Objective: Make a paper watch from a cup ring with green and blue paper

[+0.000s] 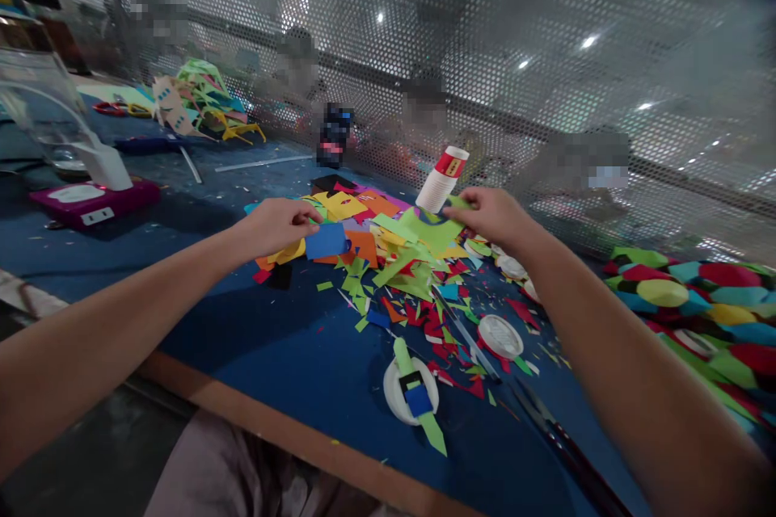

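Between the thumb and fingers of my left hand is a small blue paper piece, at the left side of a heap of coloured paper scraps. Over at the heap's right side, my right hand pinches a light green paper sheet with a curved cut edge. Nearer to me, a round white lid lies on the blue table, crossed by a pointed green paper strip with a black and a blue square on it.
Scissors lie under my right forearm, beside a narrow strip. Stacked paper cups lean behind the heap. A glass jar and purple power box stand left. Colourful paper work is at right, a perforated metal screen behind.
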Tool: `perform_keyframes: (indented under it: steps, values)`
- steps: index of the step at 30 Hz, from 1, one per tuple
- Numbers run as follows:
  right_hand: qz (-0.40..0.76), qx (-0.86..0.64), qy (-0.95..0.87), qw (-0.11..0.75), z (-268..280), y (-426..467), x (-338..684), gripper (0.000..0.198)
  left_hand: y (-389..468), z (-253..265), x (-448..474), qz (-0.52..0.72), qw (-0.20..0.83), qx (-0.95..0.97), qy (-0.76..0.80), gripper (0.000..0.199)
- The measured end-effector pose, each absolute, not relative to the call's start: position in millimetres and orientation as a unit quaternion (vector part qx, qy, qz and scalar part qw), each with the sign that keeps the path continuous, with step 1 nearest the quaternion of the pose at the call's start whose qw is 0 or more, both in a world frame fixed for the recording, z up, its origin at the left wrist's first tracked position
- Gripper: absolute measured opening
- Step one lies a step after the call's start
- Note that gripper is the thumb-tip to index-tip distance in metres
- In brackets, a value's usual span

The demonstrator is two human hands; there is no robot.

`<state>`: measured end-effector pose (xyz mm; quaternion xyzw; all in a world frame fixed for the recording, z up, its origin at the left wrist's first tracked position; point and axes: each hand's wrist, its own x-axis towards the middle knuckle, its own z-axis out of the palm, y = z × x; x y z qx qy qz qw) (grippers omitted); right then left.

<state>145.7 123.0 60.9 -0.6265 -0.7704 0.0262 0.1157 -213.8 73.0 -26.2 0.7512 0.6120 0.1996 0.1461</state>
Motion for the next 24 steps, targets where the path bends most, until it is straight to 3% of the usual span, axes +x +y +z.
perform_keyframes:
  steps: [5, 9, 13, 16, 20, 24]
  values:
    - [0.07, -0.679, -0.716, 0.146, 69, 122, 180, 0.029, 74, -27, -216, 0.191, 0.159, 0.776, 0.58, 0.031]
    - [0.097, -0.68, -0.726, 0.036, 76, 118, 202, 0.027, 73, -27, -215, 0.178, 0.167, 0.785, 0.57, 0.032]
    - [0.02, -0.676, -0.733, -0.073, 71, 117, 201, 0.018, 71, -28, -213, 0.164, 0.164, 0.787, 0.572, 0.033]
    - [-0.025, -0.619, -0.778, -0.103, 56, 105, 173, 0.021, 71, -28, -211, 0.162, 0.157, 0.789, 0.571, 0.032]
    - [0.013, -0.484, -0.858, -0.169, 34, 77, 123, 0.025, 70, -29, -209, 0.165, 0.148, 0.791, 0.57, 0.031]
    - [-0.005, -0.428, -0.886, -0.18, 21, 62, 104, 0.033, 70, -31, -208, 0.167, 0.147, 0.795, 0.565, 0.031]
